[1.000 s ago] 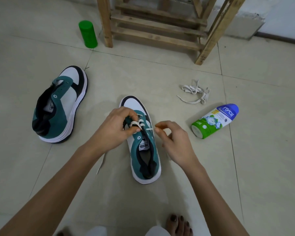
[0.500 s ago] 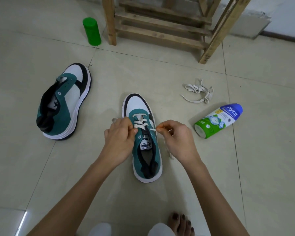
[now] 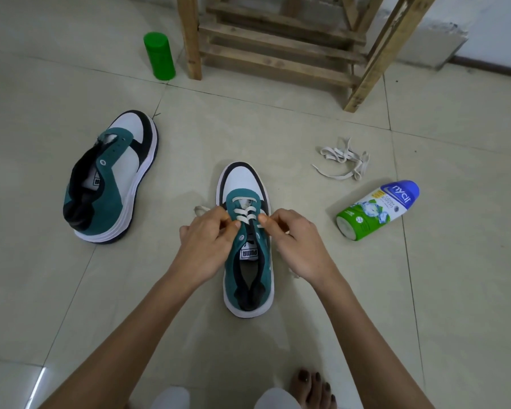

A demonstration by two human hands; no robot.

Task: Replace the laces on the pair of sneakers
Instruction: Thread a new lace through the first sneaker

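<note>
Now the left hand [image 3: 207, 243] has slid off the tongue to the left of the sneaker [image 3: 245, 181]; it and the right hand [image 3: 295, 240] each pinch the lace [image 3: 245, 209] taut. Three rows look threaded; the second sneaker [image 3: 112, 178], far left, lies unlaced.

The upright teal-and-white sneaker [image 3: 264, 276] and its twin [image 3: 109, 190] on its side show matt, suede-like teal panels and smooth white toes. The upright one's flat cream lace [image 3: 244, 216] looks like woven, matt cloth. The green cylindrical canister [image 3: 159, 56] and green-and-blue bottle [image 3: 378, 209] are smooth plastic; the slatted stool [image 3: 278, 64] rough bare wood; the beige floor tiles [image 3: 71, 290] glossy.
</note>
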